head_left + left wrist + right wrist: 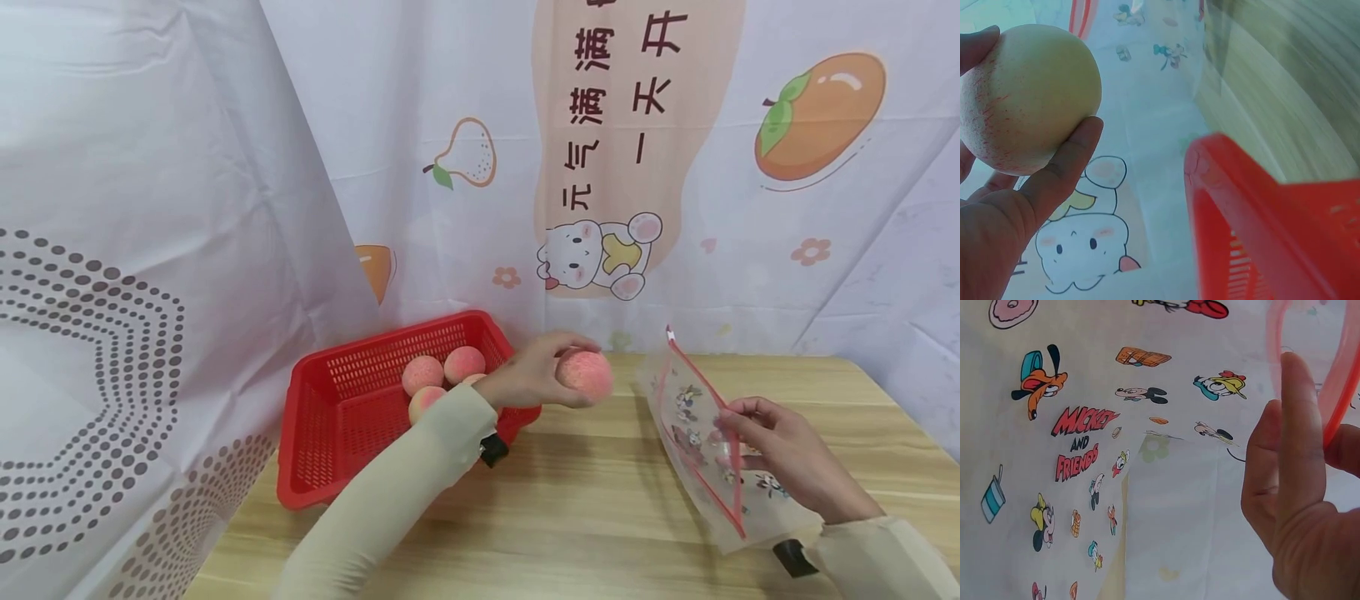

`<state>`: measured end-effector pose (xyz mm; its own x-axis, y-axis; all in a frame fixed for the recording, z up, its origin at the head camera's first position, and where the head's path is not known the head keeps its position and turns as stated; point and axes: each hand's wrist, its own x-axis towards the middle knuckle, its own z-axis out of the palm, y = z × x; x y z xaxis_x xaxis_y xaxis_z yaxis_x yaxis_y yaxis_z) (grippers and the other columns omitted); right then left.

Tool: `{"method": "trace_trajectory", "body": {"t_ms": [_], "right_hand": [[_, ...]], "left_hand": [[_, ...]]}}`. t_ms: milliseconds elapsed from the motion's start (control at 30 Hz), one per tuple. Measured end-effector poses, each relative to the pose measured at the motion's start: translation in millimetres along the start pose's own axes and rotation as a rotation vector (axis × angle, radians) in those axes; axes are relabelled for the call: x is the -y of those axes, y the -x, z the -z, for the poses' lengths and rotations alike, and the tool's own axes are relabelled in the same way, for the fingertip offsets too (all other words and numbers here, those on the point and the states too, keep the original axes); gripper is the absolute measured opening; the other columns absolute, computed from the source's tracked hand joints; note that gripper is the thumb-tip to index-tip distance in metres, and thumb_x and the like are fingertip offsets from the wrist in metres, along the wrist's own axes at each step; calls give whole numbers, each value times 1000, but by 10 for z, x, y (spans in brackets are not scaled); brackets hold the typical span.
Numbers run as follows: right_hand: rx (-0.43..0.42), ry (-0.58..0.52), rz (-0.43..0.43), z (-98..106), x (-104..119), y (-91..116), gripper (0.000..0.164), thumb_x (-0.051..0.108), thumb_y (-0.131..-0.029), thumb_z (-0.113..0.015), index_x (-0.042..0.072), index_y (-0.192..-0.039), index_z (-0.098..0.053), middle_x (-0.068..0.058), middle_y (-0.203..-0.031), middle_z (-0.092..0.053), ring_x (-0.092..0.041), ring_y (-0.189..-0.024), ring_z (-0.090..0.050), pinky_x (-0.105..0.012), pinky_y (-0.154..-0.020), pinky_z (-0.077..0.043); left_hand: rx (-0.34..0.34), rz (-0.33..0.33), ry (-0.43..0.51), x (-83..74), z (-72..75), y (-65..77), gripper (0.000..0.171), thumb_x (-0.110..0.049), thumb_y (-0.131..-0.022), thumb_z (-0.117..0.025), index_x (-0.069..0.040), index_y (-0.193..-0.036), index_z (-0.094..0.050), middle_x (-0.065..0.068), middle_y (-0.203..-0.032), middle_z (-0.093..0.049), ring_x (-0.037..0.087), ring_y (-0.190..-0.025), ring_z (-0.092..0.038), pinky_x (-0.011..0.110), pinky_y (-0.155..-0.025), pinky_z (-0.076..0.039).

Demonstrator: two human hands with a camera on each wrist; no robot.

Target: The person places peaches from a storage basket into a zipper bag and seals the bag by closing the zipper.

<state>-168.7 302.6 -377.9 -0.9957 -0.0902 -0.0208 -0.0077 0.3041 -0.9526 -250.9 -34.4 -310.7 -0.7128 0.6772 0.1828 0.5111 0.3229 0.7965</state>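
Observation:
A pink peach (586, 375) is held in my left hand (536, 371), just past the right side of the red basket. In the left wrist view the same peach (1035, 94) shows its pale side, with thumb and fingers around it. My right hand (787, 454) pinches the red zip edge of a clear zip bag (693, 433) printed with cartoon figures. The bag stands tilted on the table, its mouth parted. In the right wrist view the printed bag wall (1079, 444) fills the left part, and the fingers (1300, 431) lie at the red edge.
The red plastic basket (315, 492) sits at the left of the wooden table (570, 517), holding several peaches (423, 375). Behind the table hangs a white printed cloth (465, 233); another cloth (150, 167) hangs at the left. Each wrist carries a black device (493, 450).

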Motion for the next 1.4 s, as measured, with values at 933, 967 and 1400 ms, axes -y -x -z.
{"method": "trace_trajectory", "body": {"t_ms": [933, 967, 1400], "right_hand": [[11, -13, -13, 0, 50, -11, 20, 22, -104, -55, 3, -112, -55, 10, -98, -64, -7, -91, -66, -34, -69, -59], [11, -12, -11, -2, 53, -9, 19, 22, -104, -55, 4, -112, -56, 10, -98, -65, -7, -91, -66, -34, -69, -59], [11, -22, 6, -62, 67, -16, 14, 17, -105, -53, 4, -111, -57, 5, -96, -65, -7, -87, -66, -33, -67, -59]], "left_hand": [[75, -109, 16, -239, -405, -298, 67, -10, -77, -87, -11, -136, -56, -3, -131, -55, 5, -110, -52, 16, -82, -52], [76, -108, 15, -249, -417, -304, 67, -10, -77, -87, -12, -136, -56, -3, -132, -54, 5, -110, -52, 16, -82, -51], [106, -116, 17, -306, -560, -388, 66, -8, -77, -86, -9, -136, -56, -1, -133, -55, 4, -110, -50, 14, -82, -50]]}}
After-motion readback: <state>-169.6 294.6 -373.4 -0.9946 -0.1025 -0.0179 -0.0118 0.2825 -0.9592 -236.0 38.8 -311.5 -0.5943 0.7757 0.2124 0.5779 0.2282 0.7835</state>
